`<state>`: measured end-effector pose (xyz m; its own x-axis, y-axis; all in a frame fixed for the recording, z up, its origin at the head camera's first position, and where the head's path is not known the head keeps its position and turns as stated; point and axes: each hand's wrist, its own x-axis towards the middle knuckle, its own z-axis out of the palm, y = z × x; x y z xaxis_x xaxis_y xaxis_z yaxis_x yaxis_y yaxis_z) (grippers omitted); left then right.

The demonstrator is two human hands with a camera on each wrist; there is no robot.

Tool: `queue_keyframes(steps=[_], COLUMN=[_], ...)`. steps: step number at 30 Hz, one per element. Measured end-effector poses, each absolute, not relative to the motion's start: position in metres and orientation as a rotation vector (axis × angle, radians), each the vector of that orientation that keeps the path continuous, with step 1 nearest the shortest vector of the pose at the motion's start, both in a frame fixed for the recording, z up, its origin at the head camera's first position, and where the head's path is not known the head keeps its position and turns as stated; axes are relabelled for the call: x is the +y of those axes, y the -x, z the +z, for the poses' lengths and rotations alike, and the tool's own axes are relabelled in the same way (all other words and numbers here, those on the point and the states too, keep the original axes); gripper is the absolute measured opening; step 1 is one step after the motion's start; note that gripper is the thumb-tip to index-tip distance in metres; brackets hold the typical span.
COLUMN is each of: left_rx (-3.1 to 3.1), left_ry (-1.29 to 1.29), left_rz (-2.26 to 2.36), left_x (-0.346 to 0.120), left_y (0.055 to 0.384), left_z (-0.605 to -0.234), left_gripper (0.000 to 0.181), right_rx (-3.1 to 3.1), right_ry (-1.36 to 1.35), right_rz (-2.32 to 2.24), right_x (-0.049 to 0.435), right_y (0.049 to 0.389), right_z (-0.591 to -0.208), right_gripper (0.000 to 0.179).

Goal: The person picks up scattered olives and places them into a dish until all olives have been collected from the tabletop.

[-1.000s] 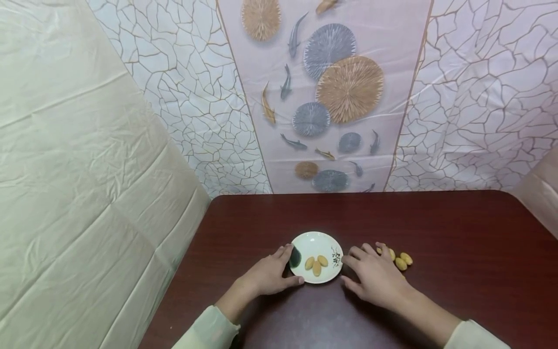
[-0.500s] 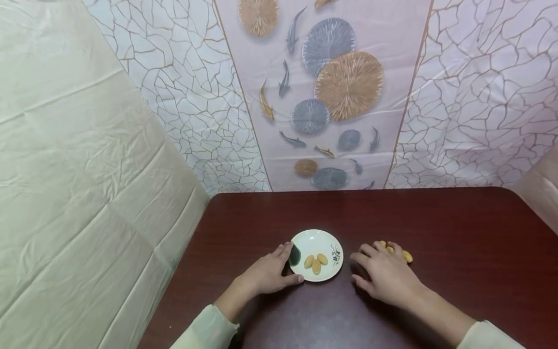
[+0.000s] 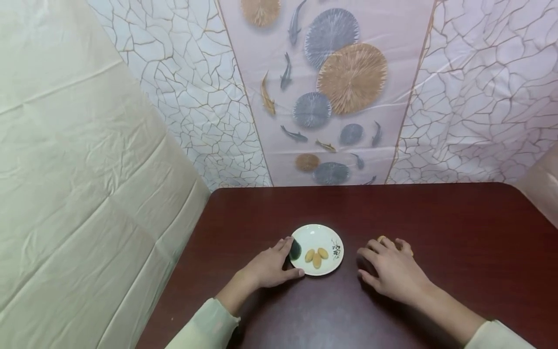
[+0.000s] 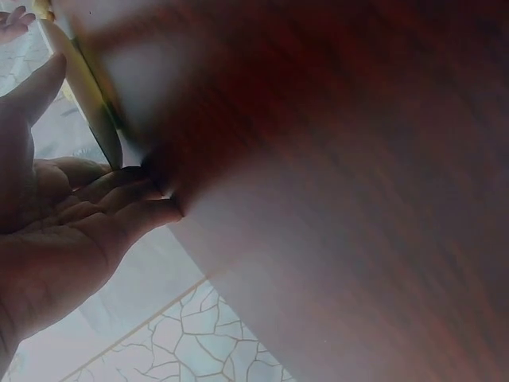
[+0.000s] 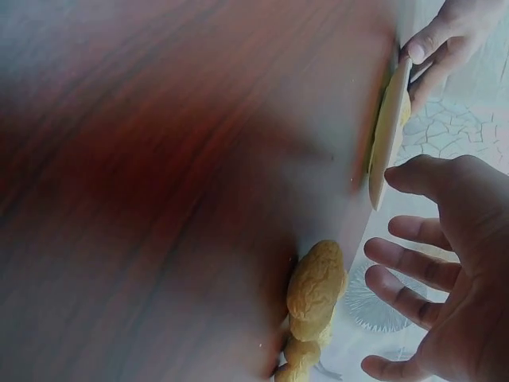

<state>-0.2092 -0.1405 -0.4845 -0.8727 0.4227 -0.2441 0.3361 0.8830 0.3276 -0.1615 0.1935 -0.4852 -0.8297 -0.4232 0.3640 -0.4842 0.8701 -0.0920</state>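
Note:
In the head view, a small white plate [image 3: 311, 236] with a dark green patch and a printed sprig lies on the table. On it are three oval, yellow-brown pieces [image 3: 317, 261]. My left hand [image 3: 267, 268] rests against the plate's left side, fingers extended at the rim and thumb at its near edge. To the right, my right hand [image 3: 394, 272] hovers over several more oval pieces [image 3: 381, 238], mostly hiding them. Seen from the right wrist, these wrinkled pieces [image 5: 316, 280] lie in a cluster beside my spread, slightly bent fingers, apart from them.
The dark red-brown table [image 3: 261, 208] has a rounded far edge. Behind it hangs a patterned cloth [image 3: 331, 97] with fish and round leaves. A pale, creased cloth [image 3: 87, 194] slopes along the left side.
My right hand has moved right, away from the plate's edge, and over the cluster of pieces. My left hand stays at the plate. The head view has tilted slightly.

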Motion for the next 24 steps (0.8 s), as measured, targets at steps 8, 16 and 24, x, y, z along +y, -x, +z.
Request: queue_keyframes(steps=[8, 16, 24], left_rx=[2.738, 2.741, 2.749], left_ry=[-0.564, -0.57, -0.575], left_rz=[0.403, 0.393, 0.375], left_x=[-0.1421, -0.1413, -0.1403], left_y=[0.2077, 0.2077, 0.209], left_z=[-0.4861, -0.4843, -0.4853], left_gripper=[0.103, 0.103, 0.104], right_rx=[-2.775, -2.825, -2.833], right_ry=[-0.621, -0.59, -0.564], right_rz=[0.27, 0.272, 0.272], right_x=[0.195, 0.1971, 0.1993], right_y=[0.1607, 0.1608, 0.1625], right_z=[-0.4834, -0.4847, -0.489], right_gripper=[0.041, 0.043, 0.043])
